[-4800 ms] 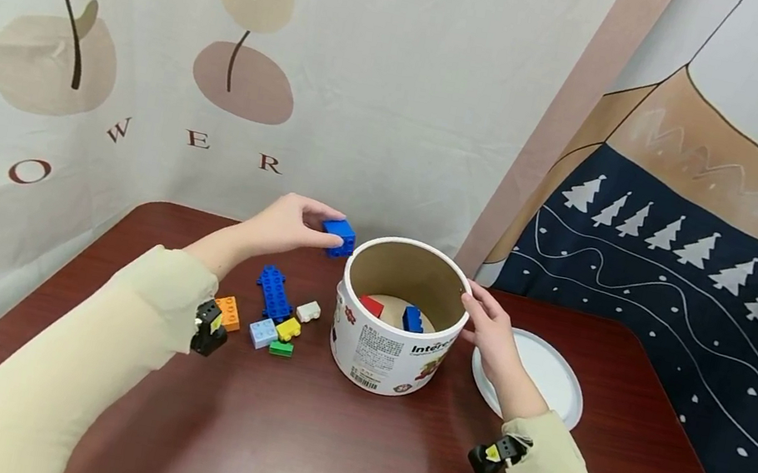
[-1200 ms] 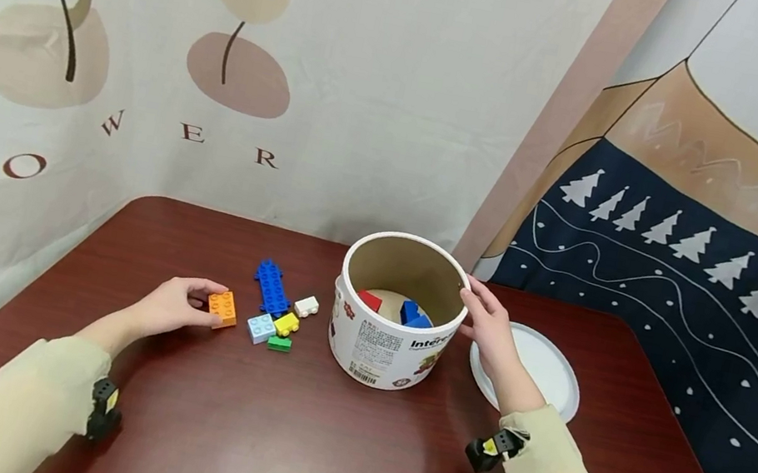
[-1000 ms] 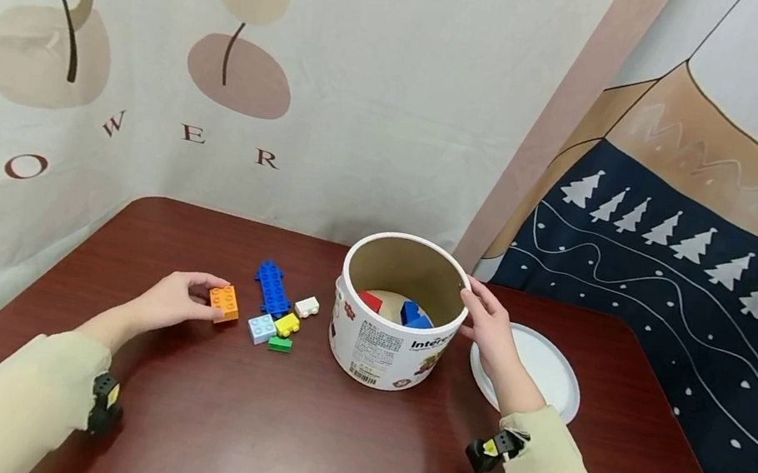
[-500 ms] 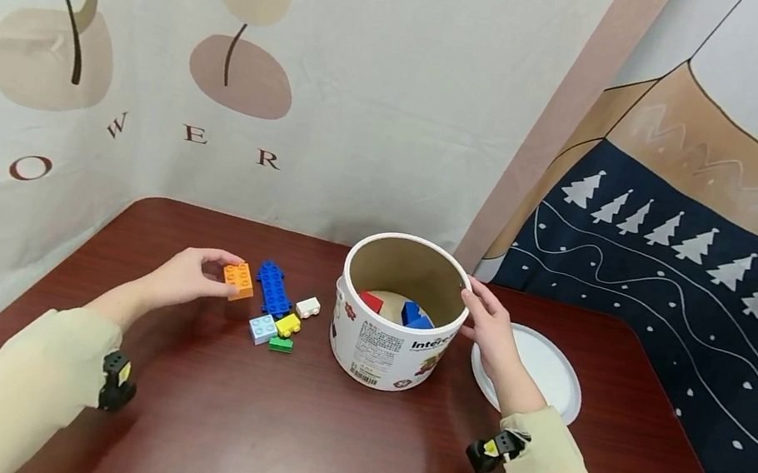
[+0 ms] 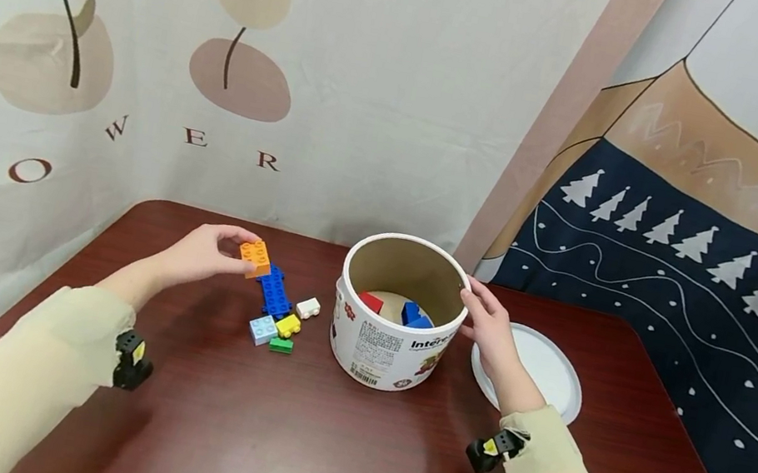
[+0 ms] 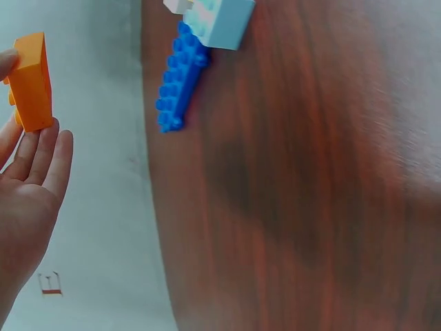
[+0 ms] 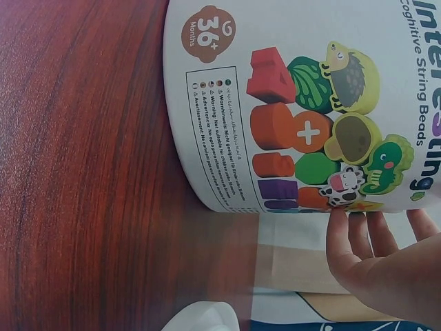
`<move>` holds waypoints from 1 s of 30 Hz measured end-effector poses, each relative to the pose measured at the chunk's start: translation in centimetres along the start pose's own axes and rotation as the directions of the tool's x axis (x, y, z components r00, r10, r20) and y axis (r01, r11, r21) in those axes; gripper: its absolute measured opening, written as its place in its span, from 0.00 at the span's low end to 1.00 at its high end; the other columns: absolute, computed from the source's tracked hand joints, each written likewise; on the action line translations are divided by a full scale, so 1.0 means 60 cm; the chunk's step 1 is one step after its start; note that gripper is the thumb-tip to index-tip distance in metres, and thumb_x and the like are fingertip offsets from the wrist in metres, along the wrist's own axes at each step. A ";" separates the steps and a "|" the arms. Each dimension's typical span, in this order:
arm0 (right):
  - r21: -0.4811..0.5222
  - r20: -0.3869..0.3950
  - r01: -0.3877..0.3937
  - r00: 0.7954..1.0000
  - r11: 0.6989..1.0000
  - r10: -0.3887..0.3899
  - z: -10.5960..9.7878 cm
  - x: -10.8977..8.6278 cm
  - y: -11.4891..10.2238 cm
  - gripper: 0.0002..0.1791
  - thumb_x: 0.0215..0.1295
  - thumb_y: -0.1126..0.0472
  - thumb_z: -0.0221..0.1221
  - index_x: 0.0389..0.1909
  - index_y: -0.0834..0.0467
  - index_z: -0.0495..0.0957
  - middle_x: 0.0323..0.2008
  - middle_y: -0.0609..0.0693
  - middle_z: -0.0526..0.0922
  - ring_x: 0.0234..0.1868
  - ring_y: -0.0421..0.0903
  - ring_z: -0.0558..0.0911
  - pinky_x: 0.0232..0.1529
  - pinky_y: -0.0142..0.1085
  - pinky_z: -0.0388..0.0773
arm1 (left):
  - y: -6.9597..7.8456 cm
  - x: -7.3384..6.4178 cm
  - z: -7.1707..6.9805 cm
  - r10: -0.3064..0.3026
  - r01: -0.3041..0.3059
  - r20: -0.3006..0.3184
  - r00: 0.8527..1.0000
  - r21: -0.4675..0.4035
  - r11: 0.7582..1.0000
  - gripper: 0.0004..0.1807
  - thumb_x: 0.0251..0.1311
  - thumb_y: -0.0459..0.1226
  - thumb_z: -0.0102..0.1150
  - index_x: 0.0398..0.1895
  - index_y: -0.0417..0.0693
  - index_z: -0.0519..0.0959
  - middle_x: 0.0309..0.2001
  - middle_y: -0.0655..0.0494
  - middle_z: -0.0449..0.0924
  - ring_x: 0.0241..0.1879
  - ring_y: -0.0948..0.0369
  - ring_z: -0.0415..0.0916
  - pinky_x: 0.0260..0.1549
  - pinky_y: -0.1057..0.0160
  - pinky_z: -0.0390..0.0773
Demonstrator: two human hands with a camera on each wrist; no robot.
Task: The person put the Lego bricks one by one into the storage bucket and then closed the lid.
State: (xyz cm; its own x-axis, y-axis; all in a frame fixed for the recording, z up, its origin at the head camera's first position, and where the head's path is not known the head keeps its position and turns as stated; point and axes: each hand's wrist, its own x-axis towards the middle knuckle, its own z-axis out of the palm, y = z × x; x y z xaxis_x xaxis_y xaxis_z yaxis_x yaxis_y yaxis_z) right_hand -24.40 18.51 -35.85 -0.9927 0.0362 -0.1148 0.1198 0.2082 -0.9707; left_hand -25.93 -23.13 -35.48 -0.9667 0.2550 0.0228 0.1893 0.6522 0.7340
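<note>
My left hand (image 5: 204, 255) pinches an orange building brick (image 5: 256, 257) between thumb and fingers, raised off the table over the end of a long blue studded piece (image 5: 275, 293). In the left wrist view the same orange brick (image 6: 32, 83) stands apart from everything below. At the right side of a white round bucket (image 5: 381, 355), my right hand (image 5: 494, 337) holds the rim. Its fingers lie along the outer wall in the right wrist view. Inside the bucket are a red brick (image 5: 371, 302) and blue bricks (image 5: 416, 318).
Left of the bucket lie a light blue brick (image 5: 263, 329), a yellow piece (image 5: 289, 326), a white piece (image 5: 308, 308) and a green brick (image 5: 281, 345). A white lid (image 5: 549, 368) lies right of the bucket, partly behind the right hand. Fabric backdrops rise behind the table.
A blue brick formerly in my left hand now lies in the bucket. The left hand has taken the orange brick and lifted it up and rightward. The right hand stays at the rim.
</note>
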 end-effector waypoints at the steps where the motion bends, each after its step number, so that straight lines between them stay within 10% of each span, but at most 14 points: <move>1: -0.002 0.001 0.003 1.000 1.000 -0.003 0.000 0.000 0.000 0.27 0.73 0.52 0.44 0.70 0.53 0.58 0.69 0.57 0.61 0.66 0.55 0.66 0.61 0.51 0.68 | 0.004 0.002 -0.001 0.002 -0.002 -0.002 1.000 0.001 1.000 0.29 0.57 0.47 0.61 0.60 0.43 0.70 0.52 0.42 0.74 0.49 0.51 0.70 0.41 0.62 0.78; 30: 0.008 0.006 0.001 1.000 1.000 -0.001 -0.003 -0.004 -0.001 0.27 0.73 0.52 0.44 0.70 0.52 0.58 0.70 0.56 0.60 0.66 0.56 0.65 0.62 0.52 0.67 | 0.165 0.071 0.019 0.168 -0.163 0.064 0.984 -0.081 0.983 0.26 0.58 0.40 0.61 0.60 0.42 0.71 0.52 0.42 0.76 0.51 0.51 0.73 0.49 0.56 0.78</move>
State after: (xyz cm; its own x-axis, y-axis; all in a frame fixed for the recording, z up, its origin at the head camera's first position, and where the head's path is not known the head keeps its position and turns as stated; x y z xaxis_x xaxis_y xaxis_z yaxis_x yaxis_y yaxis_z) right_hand -24.18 18.63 -35.73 -0.9929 0.0302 -0.1150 0.1187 0.2008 -0.9724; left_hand -28.01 -14.77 -28.90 -0.9081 0.4060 0.1025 0.3296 0.5420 0.7730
